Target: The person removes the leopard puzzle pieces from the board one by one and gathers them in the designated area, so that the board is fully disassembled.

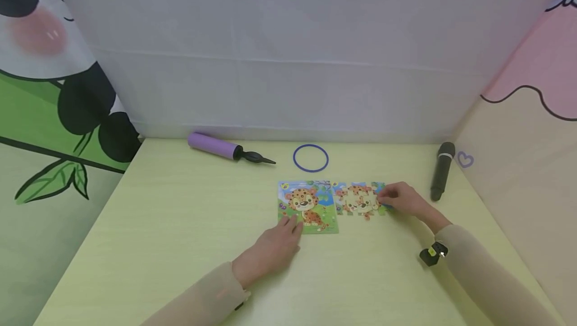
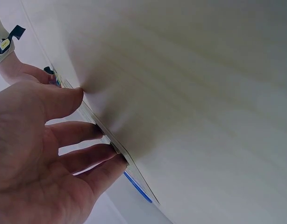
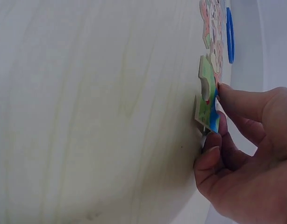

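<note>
We've got the left hand [image 1: 270,247] resting fingertips on the picture card [image 1: 311,200]; right hand [image 1: 404,200] pinching a puzzle piece [image 3: 208,109]. Partial puzzle [image 1: 356,191] just left of that pinch: upper part looks joined, lower part likely remains. Blue ring [image 1: 311,171] beyond both.

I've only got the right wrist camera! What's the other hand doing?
Observer: The left hand is touching the lower left part of a leopard picture.
Child: Ooh! I see a blue ring. Is anything left of it?
Observer: Yes, in the head view a purple pump lies to the ring's left.
Child: And what's past the right hand, on the other side?
Observer: A black microphone lies farther right than that hand.
</note>
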The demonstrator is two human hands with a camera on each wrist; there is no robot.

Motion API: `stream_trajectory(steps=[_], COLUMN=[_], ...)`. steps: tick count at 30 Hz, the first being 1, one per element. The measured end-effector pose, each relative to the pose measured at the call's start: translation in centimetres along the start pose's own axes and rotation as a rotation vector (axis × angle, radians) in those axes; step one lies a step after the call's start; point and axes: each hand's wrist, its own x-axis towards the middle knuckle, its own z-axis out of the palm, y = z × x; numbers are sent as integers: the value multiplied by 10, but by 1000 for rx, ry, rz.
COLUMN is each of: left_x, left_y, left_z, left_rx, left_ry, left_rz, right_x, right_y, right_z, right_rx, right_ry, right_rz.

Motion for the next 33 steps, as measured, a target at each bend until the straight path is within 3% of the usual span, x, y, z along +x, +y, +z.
stream_trajectory(steps=[11,21,33], left_x=[0,1,0], left_y=[-1,0,0], left_z=[1,3,4], left_rx=[-4,-18,-14], left_ry=[22,27,93], left_rz=[5,-1,25], right_x=[1,4,25], right_y=[2,-9,-57], right_z=[1,1,55], right_rx=[11,33,19], right_ry=[6,3,-4], right_rz=[28,-40,-171])
